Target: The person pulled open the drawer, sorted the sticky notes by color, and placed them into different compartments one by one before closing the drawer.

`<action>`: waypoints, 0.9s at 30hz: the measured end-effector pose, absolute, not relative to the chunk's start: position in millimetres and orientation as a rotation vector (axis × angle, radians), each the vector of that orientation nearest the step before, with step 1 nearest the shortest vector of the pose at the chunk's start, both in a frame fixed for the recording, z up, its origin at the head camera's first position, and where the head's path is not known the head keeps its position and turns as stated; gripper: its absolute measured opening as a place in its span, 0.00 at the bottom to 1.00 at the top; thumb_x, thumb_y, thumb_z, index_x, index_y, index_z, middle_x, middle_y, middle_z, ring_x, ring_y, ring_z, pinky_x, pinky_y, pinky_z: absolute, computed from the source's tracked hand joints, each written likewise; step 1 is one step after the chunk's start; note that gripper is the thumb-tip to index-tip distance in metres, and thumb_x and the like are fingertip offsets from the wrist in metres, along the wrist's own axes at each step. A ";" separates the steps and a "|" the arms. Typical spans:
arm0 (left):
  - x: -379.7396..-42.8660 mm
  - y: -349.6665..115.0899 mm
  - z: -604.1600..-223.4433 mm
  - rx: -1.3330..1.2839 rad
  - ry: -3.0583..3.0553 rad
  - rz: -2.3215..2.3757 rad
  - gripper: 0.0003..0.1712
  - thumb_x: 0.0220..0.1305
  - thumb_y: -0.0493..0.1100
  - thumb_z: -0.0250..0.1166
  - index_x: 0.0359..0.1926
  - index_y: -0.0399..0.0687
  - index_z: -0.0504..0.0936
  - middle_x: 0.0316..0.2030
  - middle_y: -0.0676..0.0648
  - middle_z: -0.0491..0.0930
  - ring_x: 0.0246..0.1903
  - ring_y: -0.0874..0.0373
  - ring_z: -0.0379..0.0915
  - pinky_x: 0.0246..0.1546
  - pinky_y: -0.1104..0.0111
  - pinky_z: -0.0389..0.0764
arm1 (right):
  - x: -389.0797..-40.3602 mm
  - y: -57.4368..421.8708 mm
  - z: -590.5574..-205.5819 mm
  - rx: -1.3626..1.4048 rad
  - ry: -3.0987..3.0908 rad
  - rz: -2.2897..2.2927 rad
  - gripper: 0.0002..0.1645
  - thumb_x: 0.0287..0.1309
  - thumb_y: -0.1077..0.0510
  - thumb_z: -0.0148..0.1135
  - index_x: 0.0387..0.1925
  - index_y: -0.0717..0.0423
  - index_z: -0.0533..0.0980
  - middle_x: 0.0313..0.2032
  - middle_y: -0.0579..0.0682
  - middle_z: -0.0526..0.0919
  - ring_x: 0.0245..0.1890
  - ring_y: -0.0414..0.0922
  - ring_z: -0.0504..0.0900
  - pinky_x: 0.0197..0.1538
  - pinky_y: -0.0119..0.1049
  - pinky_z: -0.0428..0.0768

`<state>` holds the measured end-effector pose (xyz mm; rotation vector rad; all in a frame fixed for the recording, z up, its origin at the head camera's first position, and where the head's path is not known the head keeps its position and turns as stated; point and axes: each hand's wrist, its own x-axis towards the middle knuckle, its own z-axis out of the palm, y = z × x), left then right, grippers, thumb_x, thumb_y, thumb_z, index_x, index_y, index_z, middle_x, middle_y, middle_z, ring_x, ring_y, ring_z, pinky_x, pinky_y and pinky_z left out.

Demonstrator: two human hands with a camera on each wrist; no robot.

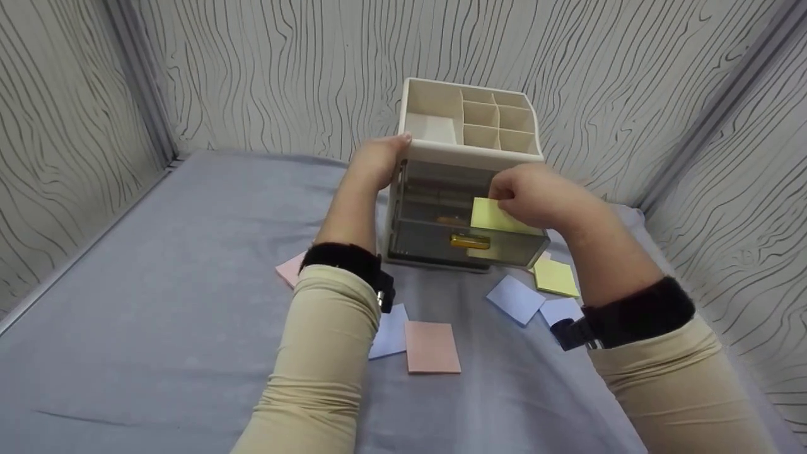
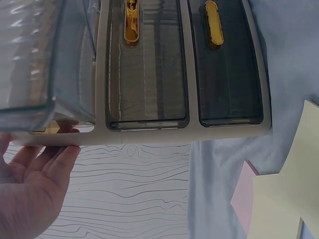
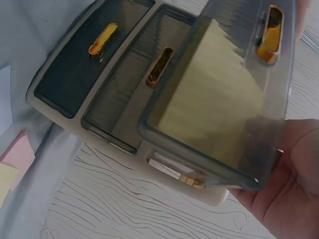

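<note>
A white desk organizer (image 1: 470, 151) with smoked clear drawers and gold handles stands on the cloth, its top drawer (image 1: 422, 238) pulled out. My left hand (image 1: 376, 162) holds the organizer's left side, with the thumb at the top rim; in the left wrist view the fingers of that hand (image 2: 35, 194) reach the frame beside the open drawer. My right hand (image 1: 539, 195) pinches a yellow sticky note pad (image 1: 487, 213) inside the drawer. Through the clear front, the right wrist view shows the yellow pad (image 3: 209, 94). Some right fingertips are hidden behind the drawer wall.
Loose note pads lie around the organizer: a salmon one (image 1: 432, 348) over a blue one in front, another blue pad (image 1: 516, 299) and a yellow pad (image 1: 556, 277) at right, a pink pad (image 1: 290, 270) at left. A wood-grain patterned wall (image 1: 265, 75) stands behind.
</note>
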<state>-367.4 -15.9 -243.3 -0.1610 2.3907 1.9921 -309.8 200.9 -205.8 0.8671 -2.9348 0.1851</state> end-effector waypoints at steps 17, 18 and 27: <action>-370.5 -17.1 -244.3 -0.175 2.405 1.989 0.28 0.57 0.61 0.50 0.54 0.52 0.71 0.50 0.49 0.71 0.51 0.55 0.65 0.50 0.62 0.66 | -327.2 191.6 -226.7 0.878 -2.932 -0.067 0.05 0.38 0.67 0.51 0.18 0.56 0.71 0.18 0.49 0.71 0.21 0.47 0.67 0.25 0.40 0.68; -371.0 -17.0 -244.4 -0.179 2.403 1.990 0.29 0.57 0.61 0.51 0.54 0.52 0.71 0.50 0.49 0.71 0.51 0.55 0.65 0.50 0.63 0.67 | -328.2 191.4 -227.2 0.884 -2.947 -0.076 0.05 0.37 0.67 0.51 0.17 0.55 0.70 0.17 0.48 0.70 0.20 0.47 0.66 0.24 0.39 0.66; -371.5 -17.4 -243.4 -0.185 2.397 1.988 0.29 0.56 0.61 0.52 0.54 0.52 0.71 0.50 0.49 0.71 0.50 0.56 0.65 0.49 0.65 0.67 | -332.6 188.7 -229.8 0.934 -2.977 -0.178 0.09 0.35 0.69 0.51 0.12 0.53 0.67 0.14 0.46 0.65 0.16 0.44 0.62 0.19 0.35 0.60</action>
